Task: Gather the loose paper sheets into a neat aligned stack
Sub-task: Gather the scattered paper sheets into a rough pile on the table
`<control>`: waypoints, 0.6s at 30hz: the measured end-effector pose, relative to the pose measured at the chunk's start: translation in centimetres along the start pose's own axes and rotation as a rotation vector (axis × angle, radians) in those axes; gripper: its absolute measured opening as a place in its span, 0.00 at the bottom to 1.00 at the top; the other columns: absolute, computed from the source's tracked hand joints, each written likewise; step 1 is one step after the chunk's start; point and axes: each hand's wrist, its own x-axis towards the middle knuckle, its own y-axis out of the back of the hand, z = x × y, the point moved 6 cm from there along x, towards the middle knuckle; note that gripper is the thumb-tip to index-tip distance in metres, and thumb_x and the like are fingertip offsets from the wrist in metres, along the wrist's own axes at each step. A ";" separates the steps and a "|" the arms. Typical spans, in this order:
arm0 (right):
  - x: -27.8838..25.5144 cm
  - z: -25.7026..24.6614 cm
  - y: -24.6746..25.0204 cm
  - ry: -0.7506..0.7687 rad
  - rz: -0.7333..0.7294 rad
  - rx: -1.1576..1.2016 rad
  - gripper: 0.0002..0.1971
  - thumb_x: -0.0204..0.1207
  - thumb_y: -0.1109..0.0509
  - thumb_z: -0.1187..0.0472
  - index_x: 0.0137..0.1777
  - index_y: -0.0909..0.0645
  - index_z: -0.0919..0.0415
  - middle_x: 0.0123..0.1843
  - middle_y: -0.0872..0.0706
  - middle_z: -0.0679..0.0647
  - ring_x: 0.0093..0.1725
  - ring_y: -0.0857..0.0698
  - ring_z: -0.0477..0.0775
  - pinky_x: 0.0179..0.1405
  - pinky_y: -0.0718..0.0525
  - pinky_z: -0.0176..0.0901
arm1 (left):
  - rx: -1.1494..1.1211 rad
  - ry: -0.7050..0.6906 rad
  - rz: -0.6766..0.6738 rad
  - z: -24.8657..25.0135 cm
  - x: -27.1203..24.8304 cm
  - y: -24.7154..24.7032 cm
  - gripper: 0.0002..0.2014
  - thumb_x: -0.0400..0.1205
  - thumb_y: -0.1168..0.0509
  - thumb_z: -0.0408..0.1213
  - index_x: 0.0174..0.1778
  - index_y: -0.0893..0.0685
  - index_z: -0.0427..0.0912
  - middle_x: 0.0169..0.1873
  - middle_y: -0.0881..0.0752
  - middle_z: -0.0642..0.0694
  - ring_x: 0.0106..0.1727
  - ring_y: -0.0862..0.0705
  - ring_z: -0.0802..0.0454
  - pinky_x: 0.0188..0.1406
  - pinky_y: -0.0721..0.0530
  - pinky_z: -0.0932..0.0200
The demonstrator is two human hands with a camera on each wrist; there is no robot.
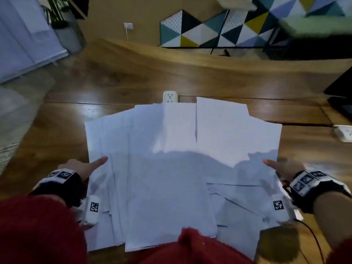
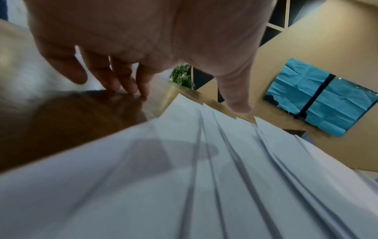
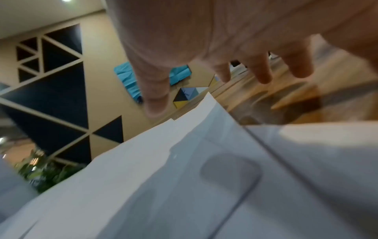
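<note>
Several loose white paper sheets [image 1: 171, 168] lie fanned and overlapping on the wooden table [image 1: 114, 82], with uneven far corners. My left hand [image 1: 85, 168] is at the spread's left edge, its thumb [image 2: 239, 105] stretched over the sheets [image 2: 204, 177] and its straight fingers [image 2: 126, 90] touching the wood just outside the paper. At the right edge, my right hand [image 1: 283, 166] has its thumb [image 3: 157, 105] over the sheets [image 3: 184, 186], with its fingers [image 3: 263, 76] extended above the table beside them. Neither hand grips a sheet.
A white power socket [image 1: 170, 96] sits just behind the sheets, and another white socket block [image 1: 344, 133] lies at the right edge. A dark object [image 1: 341, 96] stands far right. A thin red cable [image 1: 314, 239] runs near my right forearm. Red clothing [image 1: 38, 231] fills the near side.
</note>
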 end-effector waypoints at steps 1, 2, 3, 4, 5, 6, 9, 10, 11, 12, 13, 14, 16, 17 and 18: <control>-1.4 -1.2 0.3 -0.011 0.037 0.054 0.67 0.37 0.27 0.22 0.76 0.42 0.55 0.64 0.19 0.68 0.54 0.16 0.70 0.51 0.15 0.63 | 0.000 -0.014 -0.010 0.6 0.4 -0.1 0.51 0.56 0.41 0.80 0.47 0.20 0.28 0.43 0.13 0.34 0.43 0.15 0.36 0.38 0.19 0.53; -1.8 -1.6 0.0 -0.043 0.052 0.068 0.60 0.50 0.26 0.27 0.78 0.47 0.53 0.71 0.25 0.68 0.61 0.20 0.72 0.57 0.18 0.67 | 0.007 0.000 0.001 0.9 1.0 -0.1 0.55 0.50 0.44 0.83 0.43 0.20 0.28 0.41 0.13 0.33 0.42 0.14 0.36 0.37 0.20 0.53; -2.5 -2.4 -0.1 -0.034 0.056 0.097 0.53 0.60 0.27 0.33 0.79 0.47 0.55 0.76 0.30 0.66 0.67 0.24 0.72 0.62 0.21 0.68 | 0.003 -0.005 -0.005 1.3 1.6 -0.4 0.60 0.42 0.48 0.86 0.44 0.19 0.29 0.44 0.13 0.32 0.45 0.15 0.34 0.41 0.18 0.52; -2.5 -2.6 -0.4 -0.038 0.072 0.078 0.47 0.66 0.29 0.37 0.79 0.46 0.58 0.79 0.34 0.63 0.71 0.28 0.71 0.67 0.25 0.67 | 0.017 -0.003 -0.012 1.6 2.4 -0.9 0.67 0.35 0.51 0.87 0.49 0.18 0.30 0.48 0.14 0.31 0.49 0.17 0.33 0.48 0.17 0.48; -3.1 -3.0 -0.7 -0.025 0.080 0.048 0.45 0.68 0.30 0.39 0.78 0.44 0.60 0.80 0.36 0.62 0.73 0.31 0.70 0.69 0.28 0.67 | 0.045 -0.007 -0.018 1.9 2.8 -1.4 0.71 0.32 0.54 0.88 0.55 0.19 0.31 0.51 0.15 0.31 0.52 0.18 0.32 0.53 0.17 0.44; -3.1 -3.2 -0.9 -0.019 0.094 -0.008 0.43 0.68 0.30 0.40 0.78 0.42 0.59 0.80 0.38 0.62 0.75 0.33 0.70 0.71 0.30 0.67 | 0.062 -0.014 -0.030 2.4 2.9 -1.8 0.73 0.31 0.54 0.88 0.59 0.20 0.31 0.54 0.16 0.30 0.55 0.20 0.32 0.55 0.18 0.42; -4.2 -3.7 -2.1 0.006 0.091 -0.056 0.33 0.71 0.30 0.45 0.74 0.35 0.54 0.80 0.42 0.60 0.75 0.37 0.69 0.72 0.32 0.62 | 0.048 -0.060 -0.008 4.5 1.6 -2.3 0.73 0.35 0.46 0.86 0.66 0.26 0.29 0.60 0.20 0.28 0.59 0.22 0.32 0.54 0.19 0.42; -4.7 -4.0 -2.6 0.027 0.089 -0.104 0.31 0.72 0.31 0.46 0.74 0.34 0.52 0.81 0.45 0.58 0.77 0.41 0.68 0.73 0.35 0.62 | 0.018 -0.090 0.005 5.5 0.9 -2.5 0.72 0.36 0.42 0.85 0.65 0.27 0.29 0.60 0.21 0.28 0.57 0.21 0.31 0.50 0.19 0.43; -5.3 -4.4 -3.3 0.047 0.083 -0.149 0.30 0.72 0.32 0.47 0.74 0.34 0.50 0.83 0.48 0.56 0.79 0.46 0.66 0.75 0.38 0.63 | -0.031 -0.119 0.022 6.4 0.3 -2.8 0.69 0.39 0.37 0.82 0.66 0.29 0.29 0.61 0.22 0.28 0.57 0.21 0.31 0.49 0.18 0.43; -5.5 -4.7 -4.0 0.064 0.080 -0.205 0.30 0.73 0.34 0.47 0.75 0.35 0.50 0.83 0.51 0.55 0.80 0.50 0.65 0.77 0.41 0.63 | -0.086 -0.139 0.026 7.3 -0.3 -3.2 0.65 0.45 0.30 0.76 0.68 0.32 0.29 0.64 0.24 0.28 0.60 0.21 0.31 0.52 0.18 0.42; -5.7 -4.9 -4.6 0.076 0.074 -0.239 0.30 0.73 0.35 0.46 0.75 0.35 0.51 0.84 0.52 0.56 0.81 0.53 0.65 0.79 0.44 0.62 | -0.156 -0.167 0.028 7.9 -0.8 -3.6 0.62 0.50 0.25 0.69 0.71 0.37 0.30 0.68 0.27 0.29 0.65 0.23 0.31 0.58 0.19 0.40; -5.5 -4.9 -5.2 0.087 0.066 -0.260 0.30 0.73 0.35 0.46 0.75 0.34 0.53 0.84 0.52 0.56 0.81 0.55 0.64 0.79 0.46 0.62 | -0.213 -0.195 0.020 8.4 -1.1 -4.0 0.59 0.55 0.21 0.61 0.73 0.41 0.32 0.71 0.29 0.30 0.68 0.26 0.31 0.64 0.22 0.39; -5.1 -4.8 -5.7 0.091 0.053 -0.250 0.31 0.69 0.34 0.45 0.72 0.30 0.53 0.84 0.51 0.53 0.81 0.54 0.61 0.79 0.46 0.63 | -0.279 -0.234 0.014 8.9 -1.2 -4.3 0.55 0.60 0.19 0.48 0.76 0.46 0.37 0.72 0.28 0.32 0.70 0.26 0.32 0.68 0.25 0.41; -5.3 -4.7 -5.6 0.090 0.051 -0.238 0.32 0.65 0.32 0.43 0.70 0.27 0.53 0.83 0.47 0.52 0.81 0.51 0.60 0.78 0.43 0.63 | -0.288 -0.240 0.024 8.7 -0.8 -4.3 0.53 0.62 0.20 0.44 0.76 0.46 0.38 0.72 0.27 0.33 0.70 0.25 0.33 0.67 0.26 0.42; -5.2 -4.5 -5.2 0.085 0.059 -0.211 0.35 0.59 0.31 0.41 0.68 0.25 0.53 0.81 0.41 0.51 0.79 0.45 0.60 0.77 0.39 0.61 | -0.300 -0.235 0.037 8.4 -0.6 -4.0 0.52 0.64 0.20 0.41 0.77 0.47 0.37 0.71 0.27 0.32 0.69 0.25 0.33 0.67 0.26 0.43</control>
